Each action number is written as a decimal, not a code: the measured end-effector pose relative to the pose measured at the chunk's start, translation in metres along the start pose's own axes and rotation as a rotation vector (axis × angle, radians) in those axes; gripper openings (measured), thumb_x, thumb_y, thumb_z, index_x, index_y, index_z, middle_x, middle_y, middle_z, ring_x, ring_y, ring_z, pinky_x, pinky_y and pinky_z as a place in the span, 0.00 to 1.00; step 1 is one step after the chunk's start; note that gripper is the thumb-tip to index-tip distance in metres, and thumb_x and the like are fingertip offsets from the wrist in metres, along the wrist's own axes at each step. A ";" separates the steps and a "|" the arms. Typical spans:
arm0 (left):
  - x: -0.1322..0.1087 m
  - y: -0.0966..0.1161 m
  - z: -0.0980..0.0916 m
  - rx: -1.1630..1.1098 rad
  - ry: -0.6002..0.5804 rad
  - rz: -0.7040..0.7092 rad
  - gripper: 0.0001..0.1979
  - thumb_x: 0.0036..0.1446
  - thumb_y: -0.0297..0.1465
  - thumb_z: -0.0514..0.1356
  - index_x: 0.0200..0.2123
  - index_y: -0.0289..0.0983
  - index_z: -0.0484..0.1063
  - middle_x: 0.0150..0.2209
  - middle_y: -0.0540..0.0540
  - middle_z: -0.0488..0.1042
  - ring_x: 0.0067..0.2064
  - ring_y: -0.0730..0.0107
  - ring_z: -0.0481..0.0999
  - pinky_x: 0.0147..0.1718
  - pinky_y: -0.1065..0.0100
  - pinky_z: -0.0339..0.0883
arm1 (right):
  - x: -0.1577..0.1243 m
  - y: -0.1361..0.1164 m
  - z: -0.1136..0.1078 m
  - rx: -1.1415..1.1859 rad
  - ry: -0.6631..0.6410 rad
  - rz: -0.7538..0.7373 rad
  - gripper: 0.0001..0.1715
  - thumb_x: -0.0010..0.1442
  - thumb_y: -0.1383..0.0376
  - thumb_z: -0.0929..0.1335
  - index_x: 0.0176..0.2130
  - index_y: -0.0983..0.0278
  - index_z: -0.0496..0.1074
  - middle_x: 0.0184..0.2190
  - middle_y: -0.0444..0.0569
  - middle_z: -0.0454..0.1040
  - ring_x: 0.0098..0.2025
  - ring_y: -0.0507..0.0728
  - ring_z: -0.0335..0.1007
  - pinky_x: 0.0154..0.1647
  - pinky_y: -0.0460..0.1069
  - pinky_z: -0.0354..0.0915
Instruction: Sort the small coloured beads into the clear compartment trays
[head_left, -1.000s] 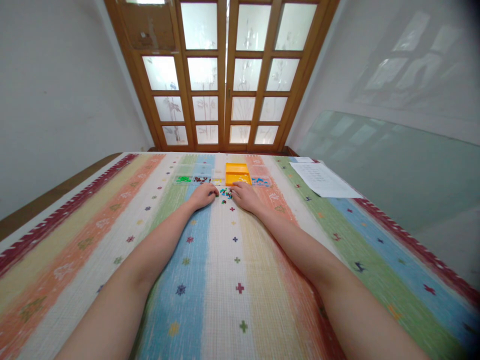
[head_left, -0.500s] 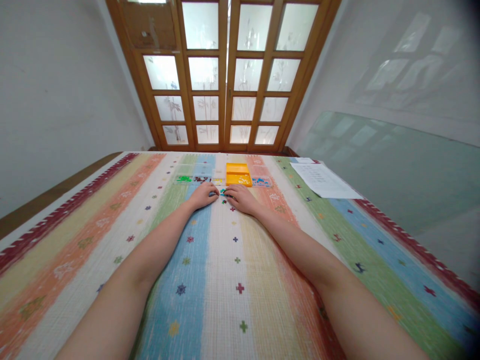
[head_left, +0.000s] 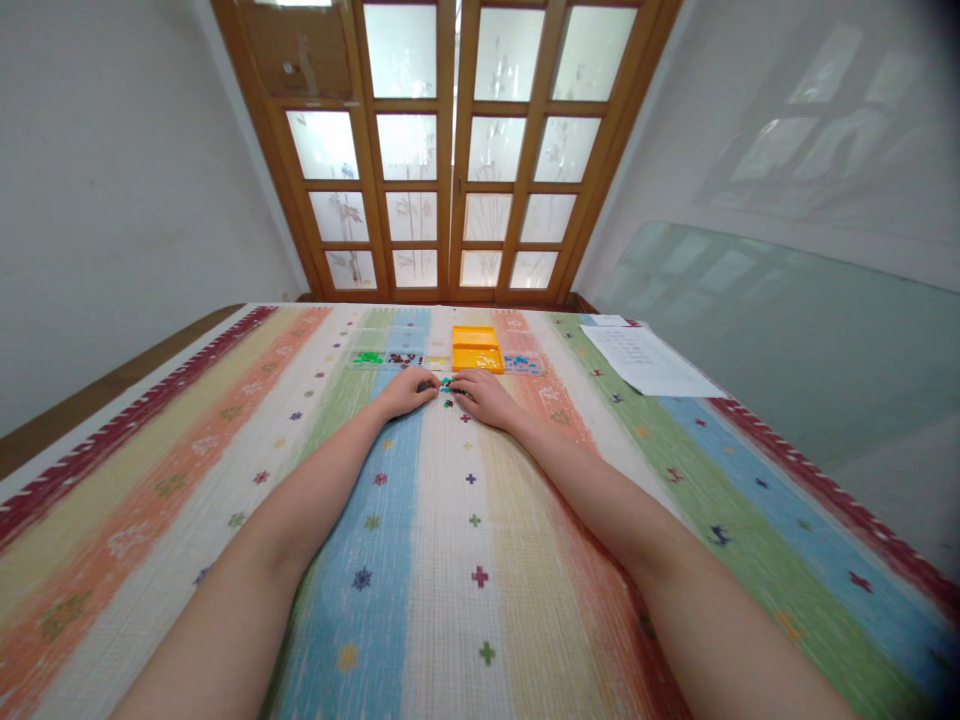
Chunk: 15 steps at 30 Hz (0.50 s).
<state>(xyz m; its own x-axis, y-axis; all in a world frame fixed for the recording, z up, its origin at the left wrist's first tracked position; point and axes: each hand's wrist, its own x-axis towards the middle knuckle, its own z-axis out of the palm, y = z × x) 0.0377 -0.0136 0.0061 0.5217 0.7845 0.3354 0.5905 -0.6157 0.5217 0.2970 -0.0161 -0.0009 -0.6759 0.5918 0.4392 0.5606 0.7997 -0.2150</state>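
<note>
Both my arms reach far across a striped tablecloth (head_left: 450, 560). My left hand (head_left: 406, 390) rests knuckles-up with its fingers curled, its fingertips at the left edge of a small heap of tiny coloured pieces (head_left: 448, 390). My right hand (head_left: 486, 394) lies on the right side of that heap, fingers bent together over the pieces. What either hand pinches is too small to make out. Just beyond the hands stands a yellow tray (head_left: 475, 350), flanked by little clear compartments holding green pieces (head_left: 367, 358), dark pieces (head_left: 403, 358) and blue pieces (head_left: 523, 362).
A printed sheet of paper (head_left: 646, 360) lies at the far right of the table. Wooden glazed doors (head_left: 450, 160) stand behind the table's far edge. A pane of glass (head_left: 787, 330) leans along the right wall.
My right hand has slid a little left over the heap of pieces, closing the gap to my left hand. The left hand has barely shifted.
</note>
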 end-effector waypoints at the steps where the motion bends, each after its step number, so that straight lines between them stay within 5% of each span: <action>1: 0.000 0.000 0.000 -0.014 0.001 0.002 0.08 0.62 0.34 0.62 0.39 0.41 0.81 0.42 0.46 0.82 0.47 0.59 0.79 0.56 0.56 0.68 | 0.000 0.000 0.000 0.000 -0.001 0.000 0.17 0.72 0.62 0.66 0.56 0.58 0.80 0.56 0.52 0.79 0.59 0.61 0.73 0.64 0.58 0.65; 15: -0.002 0.003 -0.002 -0.130 0.006 -0.047 0.10 0.63 0.38 0.61 0.38 0.41 0.81 0.38 0.47 0.82 0.41 0.61 0.79 0.46 0.62 0.71 | -0.001 0.001 0.001 0.008 -0.023 0.018 0.18 0.72 0.63 0.66 0.57 0.58 0.79 0.56 0.52 0.79 0.59 0.62 0.72 0.64 0.58 0.64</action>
<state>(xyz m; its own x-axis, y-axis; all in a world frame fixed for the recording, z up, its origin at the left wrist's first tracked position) 0.0376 -0.0172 0.0088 0.4915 0.8129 0.3124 0.5294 -0.5637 0.6340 0.2979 -0.0158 -0.0023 -0.6768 0.6080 0.4150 0.5688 0.7898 -0.2294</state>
